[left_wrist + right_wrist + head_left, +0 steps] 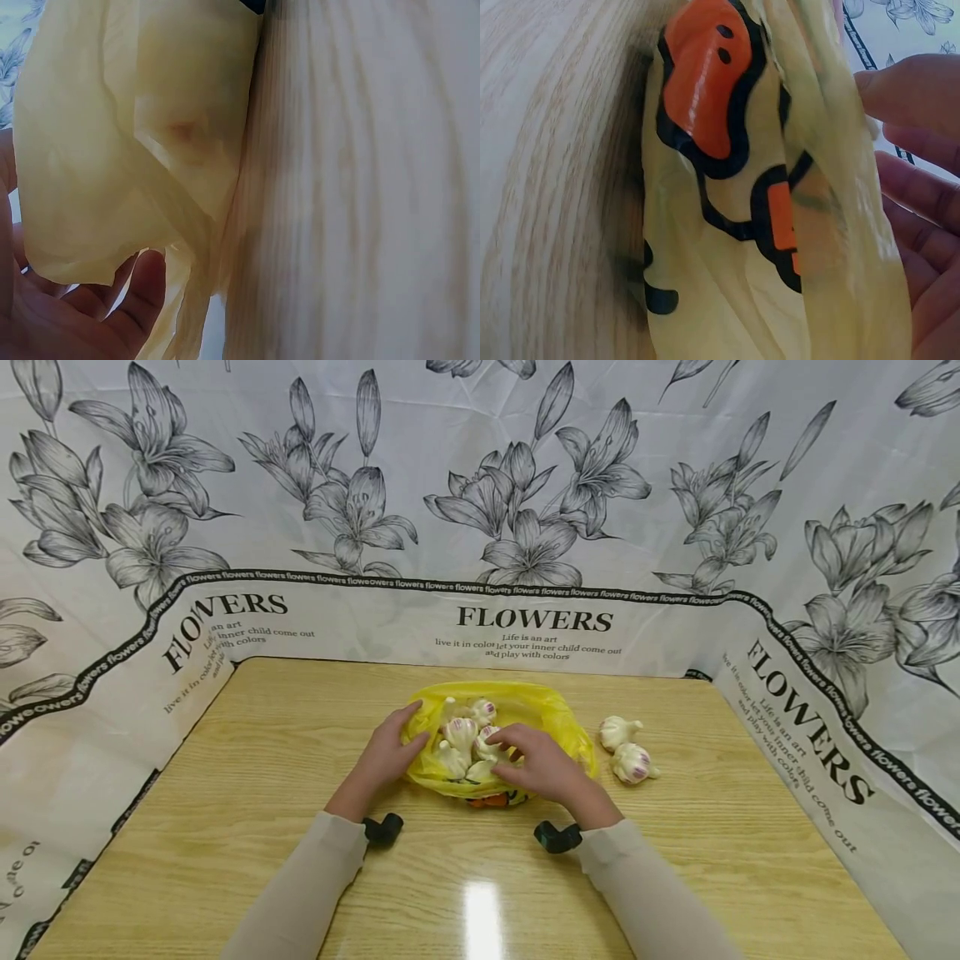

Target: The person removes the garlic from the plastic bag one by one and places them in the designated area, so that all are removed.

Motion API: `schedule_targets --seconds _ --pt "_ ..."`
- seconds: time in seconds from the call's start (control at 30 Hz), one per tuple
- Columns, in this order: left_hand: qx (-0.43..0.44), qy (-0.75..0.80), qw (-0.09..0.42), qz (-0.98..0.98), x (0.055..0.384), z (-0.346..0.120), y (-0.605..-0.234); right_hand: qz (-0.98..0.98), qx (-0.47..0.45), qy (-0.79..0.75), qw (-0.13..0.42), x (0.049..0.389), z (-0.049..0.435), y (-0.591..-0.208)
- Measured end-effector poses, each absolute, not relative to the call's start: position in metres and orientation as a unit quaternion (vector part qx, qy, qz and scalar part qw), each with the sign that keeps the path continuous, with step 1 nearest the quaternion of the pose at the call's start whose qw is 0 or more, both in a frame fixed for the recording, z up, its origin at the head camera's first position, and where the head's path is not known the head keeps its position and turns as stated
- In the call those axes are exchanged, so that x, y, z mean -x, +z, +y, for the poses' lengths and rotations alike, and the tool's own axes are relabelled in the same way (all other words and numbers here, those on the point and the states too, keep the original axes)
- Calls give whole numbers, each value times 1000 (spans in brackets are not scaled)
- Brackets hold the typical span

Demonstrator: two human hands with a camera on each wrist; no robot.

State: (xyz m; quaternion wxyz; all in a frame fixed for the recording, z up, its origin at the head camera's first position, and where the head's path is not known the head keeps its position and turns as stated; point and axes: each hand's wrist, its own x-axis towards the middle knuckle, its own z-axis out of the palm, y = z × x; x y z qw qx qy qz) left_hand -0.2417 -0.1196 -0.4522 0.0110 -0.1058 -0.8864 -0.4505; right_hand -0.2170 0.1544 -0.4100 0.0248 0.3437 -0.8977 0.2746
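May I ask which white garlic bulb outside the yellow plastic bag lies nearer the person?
The purple-streaked white garlic bulb in front; the other bulb sits behind it.

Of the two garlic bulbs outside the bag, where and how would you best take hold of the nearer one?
Probably by the round body of the nearer bulb, coming down from above on the near side, since the other bulb crowds its far side. The body bulges, giving thumb and fingers something to straddle; the stem pokes out to the right and looks a slimmer hold.
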Motion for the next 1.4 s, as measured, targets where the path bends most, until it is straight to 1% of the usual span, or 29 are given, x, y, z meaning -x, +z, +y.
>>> schedule_targets --seconds 0.6,1.03,1.4 --pt "125 -451 22 -883 243 -123 -453 -901 -346 263 -6 215 139 -410" --pt "128 -442 27 -887 244 -122 -454 -905 -352 238 8 214 139 -409" --pt "129 -438 29 -889 244 -121 -454 -904 -361 228 30 213 141 -408"
